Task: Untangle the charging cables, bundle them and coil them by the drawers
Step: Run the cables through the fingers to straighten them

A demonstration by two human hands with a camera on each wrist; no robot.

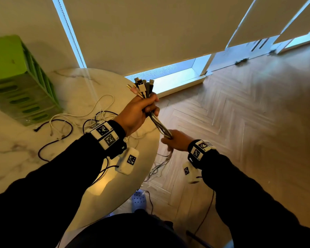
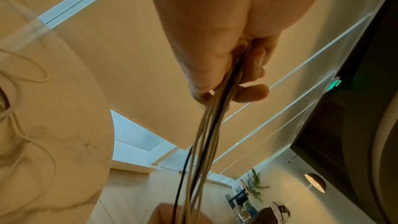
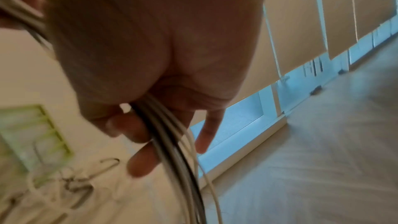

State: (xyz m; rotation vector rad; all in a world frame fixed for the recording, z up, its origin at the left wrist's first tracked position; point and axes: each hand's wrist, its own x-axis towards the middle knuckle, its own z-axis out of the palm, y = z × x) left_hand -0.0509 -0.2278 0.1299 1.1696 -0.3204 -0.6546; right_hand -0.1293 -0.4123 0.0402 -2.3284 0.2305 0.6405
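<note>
A bundle of several charging cables [image 1: 159, 125], white, grey and black, runs between my two hands beyond the table's right edge. My left hand [image 1: 147, 108] grips it just below the plugs [image 1: 141, 86], which stick up together. My right hand [image 1: 170, 140] is lower and curls round the same bundle. The cable tails [image 1: 159, 167] hang down toward the floor. In the left wrist view the fingers [image 2: 252, 91] close round the cables [image 2: 206, 125]. The right wrist view is blurred, with fingers [image 3: 142, 159] wrapped round the cables [image 3: 172, 142]. The green drawer unit [image 1: 16, 81] stands at the table's far left.
More loose white and black cables [image 1: 70, 120] lie tangled on the round marble table [image 1: 79, 83] in front of the drawers. A wooden floor [image 1: 240, 122] lies to the right, a low window ledge [image 1: 177, 79] beyond, and a slipper [image 1: 139, 199] by the table.
</note>
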